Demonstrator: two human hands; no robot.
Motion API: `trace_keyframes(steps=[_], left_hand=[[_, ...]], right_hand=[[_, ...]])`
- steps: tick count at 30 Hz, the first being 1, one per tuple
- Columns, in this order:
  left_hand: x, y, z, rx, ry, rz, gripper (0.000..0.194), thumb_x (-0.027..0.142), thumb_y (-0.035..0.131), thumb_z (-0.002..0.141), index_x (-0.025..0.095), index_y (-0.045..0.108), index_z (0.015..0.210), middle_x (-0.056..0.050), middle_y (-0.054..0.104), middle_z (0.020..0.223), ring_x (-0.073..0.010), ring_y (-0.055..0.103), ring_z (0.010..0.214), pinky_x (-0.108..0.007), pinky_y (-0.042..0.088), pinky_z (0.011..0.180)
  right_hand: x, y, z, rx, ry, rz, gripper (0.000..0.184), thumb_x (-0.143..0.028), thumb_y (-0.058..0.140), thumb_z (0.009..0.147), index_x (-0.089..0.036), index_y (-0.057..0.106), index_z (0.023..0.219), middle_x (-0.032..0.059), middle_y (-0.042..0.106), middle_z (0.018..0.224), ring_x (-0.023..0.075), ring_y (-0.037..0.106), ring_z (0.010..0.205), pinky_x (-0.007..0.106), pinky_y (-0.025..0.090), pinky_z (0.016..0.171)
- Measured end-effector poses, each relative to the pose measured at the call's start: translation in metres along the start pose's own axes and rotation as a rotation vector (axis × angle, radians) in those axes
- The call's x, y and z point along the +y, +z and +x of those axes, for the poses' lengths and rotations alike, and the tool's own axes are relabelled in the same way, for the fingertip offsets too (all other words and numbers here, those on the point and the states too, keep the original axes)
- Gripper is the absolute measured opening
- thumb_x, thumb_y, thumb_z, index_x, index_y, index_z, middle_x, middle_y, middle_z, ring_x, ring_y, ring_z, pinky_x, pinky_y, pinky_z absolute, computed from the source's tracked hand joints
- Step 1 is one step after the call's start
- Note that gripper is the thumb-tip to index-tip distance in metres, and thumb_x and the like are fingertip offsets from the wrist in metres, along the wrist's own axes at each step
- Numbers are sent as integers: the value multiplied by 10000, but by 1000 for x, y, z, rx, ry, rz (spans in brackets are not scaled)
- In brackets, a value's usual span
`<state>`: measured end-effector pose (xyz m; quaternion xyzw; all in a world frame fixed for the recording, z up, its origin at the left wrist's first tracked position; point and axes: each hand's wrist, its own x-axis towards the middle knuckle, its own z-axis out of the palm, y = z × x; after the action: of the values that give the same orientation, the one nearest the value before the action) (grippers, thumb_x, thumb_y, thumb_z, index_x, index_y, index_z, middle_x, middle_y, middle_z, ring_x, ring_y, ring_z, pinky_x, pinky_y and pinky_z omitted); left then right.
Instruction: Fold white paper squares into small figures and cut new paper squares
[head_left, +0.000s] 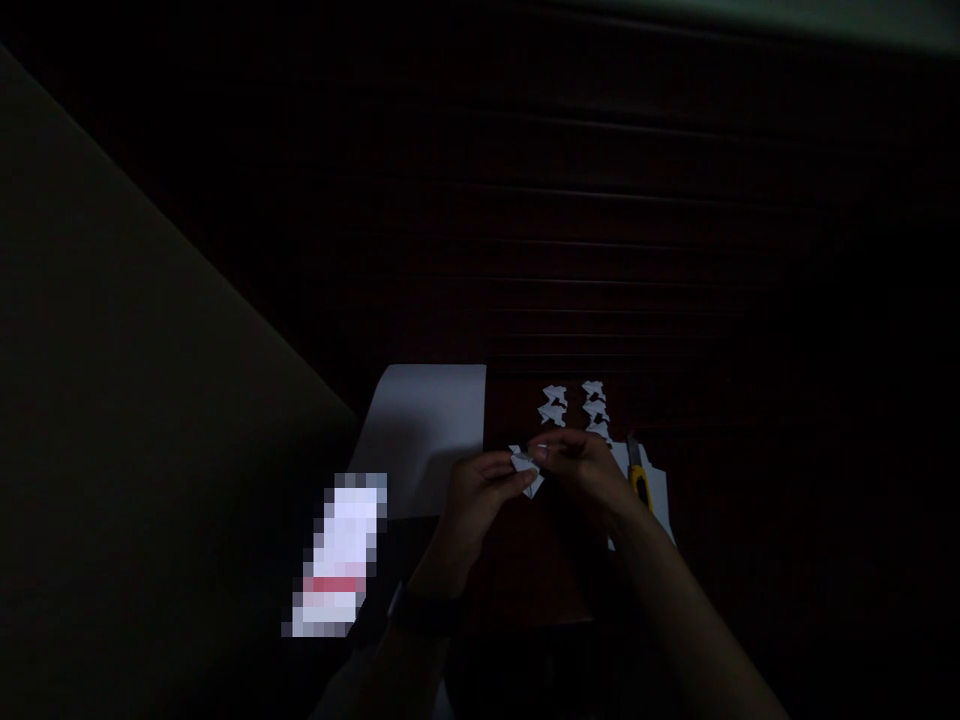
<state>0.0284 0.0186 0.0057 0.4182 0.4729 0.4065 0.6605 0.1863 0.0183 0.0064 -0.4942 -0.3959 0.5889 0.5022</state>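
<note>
Between my two hands is a small folded white paper piece point(528, 478), held above the dark table. My left hand point(478, 492) pinches it from the left, thumb in front and fingers behind. On the other side, my right hand point(577, 463) closes its thumb and fingertips on the paper's upper right part. Beyond the hands, several small folded paper figures point(553, 412) lie in two columns. The dim light hides the finer folds of the held piece.
A large white sheet point(431, 430) lies at the back left. A bright blurred-out rectangle point(341, 555) is nearer me on the left. At right, a yellow utility knife point(640, 484) rests on white paper sheets point(660, 492). A pale wall point(150, 350) rises along the left.
</note>
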Motion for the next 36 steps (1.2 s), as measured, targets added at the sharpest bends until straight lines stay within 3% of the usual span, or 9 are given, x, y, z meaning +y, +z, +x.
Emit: trace_keyframes(steps=[9,14,23,36], left_hand=[[1,-1,1,-13,-20,10,266,220,788,595,145,688,830,-35,705,716,-142,634,637,-221,474,582],[6,4,-2,49,-57,-22,282,250,790,592,158,654,822,-12,675,694,-132,617,608,-212,460,528],[5,0,-3,-58,-97,-98,275,306,751,631,179,642,850,-11,658,765,-133,621,667,-221,459,560],[4,1,-3,17,-87,-48,253,287,761,608,180,617,787,4,649,731,-131,613,648,-218,449,542]], right_hand=[[4,-4,2,-24,-3,-87,220,-318,764,641,-161,707,785,35,676,733,147,586,661,277,432,638],[1,-3,2,16,16,-85,246,-371,742,662,-158,707,781,21,657,692,129,554,614,255,395,584],[-3,-1,-3,-62,39,-34,264,-349,738,668,-170,712,860,34,670,738,144,574,654,269,419,612],[6,0,1,2,-10,-92,263,-345,775,609,-162,716,787,-7,590,602,104,490,524,244,365,517]])
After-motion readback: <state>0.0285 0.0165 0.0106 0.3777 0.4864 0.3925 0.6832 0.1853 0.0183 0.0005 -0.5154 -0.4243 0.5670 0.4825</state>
